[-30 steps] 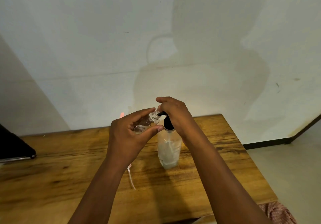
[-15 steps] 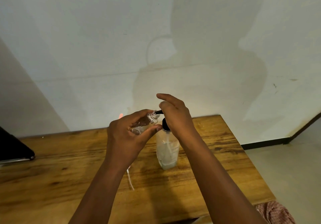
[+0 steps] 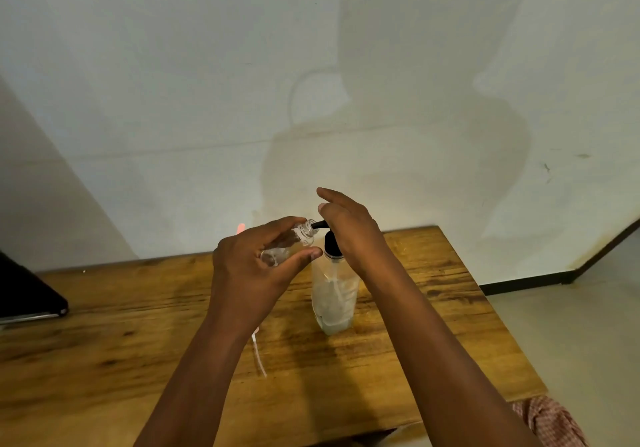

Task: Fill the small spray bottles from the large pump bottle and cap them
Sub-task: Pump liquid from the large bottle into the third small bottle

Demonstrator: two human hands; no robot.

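My left hand (image 3: 252,266) grips a small clear spray bottle (image 3: 287,245), tilted, its open threaded neck right at the black pump spout (image 3: 320,225). The large pump bottle (image 3: 334,294) stands upright on the wooden table (image 3: 433,325), clear and holding a pale liquid, with a black pump collar. My right hand (image 3: 349,228) rests on top of the pump head with its fingers fairly straight and the index finger lifted. The pump head itself is hidden under that hand.
A thin white dip tube of a spray cap (image 3: 259,356) lies on the table just below my left wrist. A dark flat object (image 3: 27,294) sits at the table's left edge. A pale wall rises close behind the table. A small orange-pink object (image 3: 240,228) peeks out behind my left hand.
The pump stands higher than a second ago, and my right hand has risen with it, its fingers straighter. My left hand keeps the small bottle at the spout.
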